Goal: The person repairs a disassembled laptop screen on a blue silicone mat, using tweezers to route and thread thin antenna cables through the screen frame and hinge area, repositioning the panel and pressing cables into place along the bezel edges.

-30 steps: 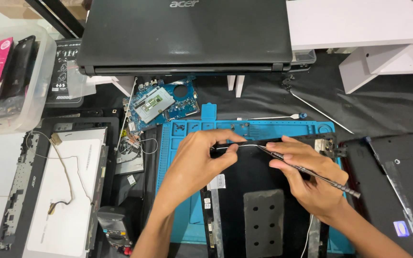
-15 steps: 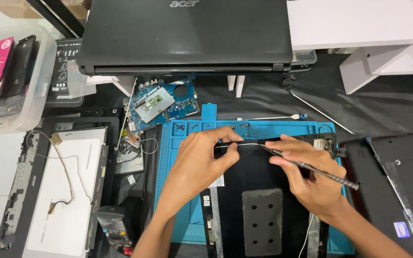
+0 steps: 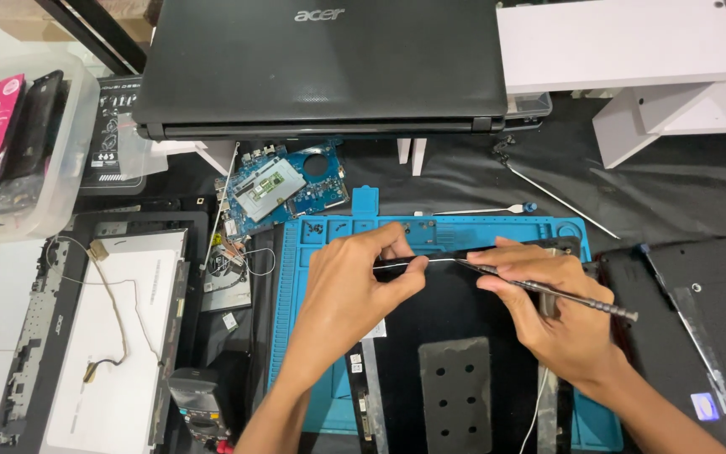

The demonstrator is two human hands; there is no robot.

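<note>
Left hand (image 3: 355, 290) pinched shut on thin white cable (image 3: 430, 261) atop black panel (image 3: 455, 311); right hand (image 3: 560, 315) closed round metal pry tool (image 3: 565, 294). Tip apparently under cable: slipping could nick it.

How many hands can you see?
2. The left hand pinches a thin white wire over the black panel; the right hand beside it holds a slim metal tool. None seem hidden.
</note>
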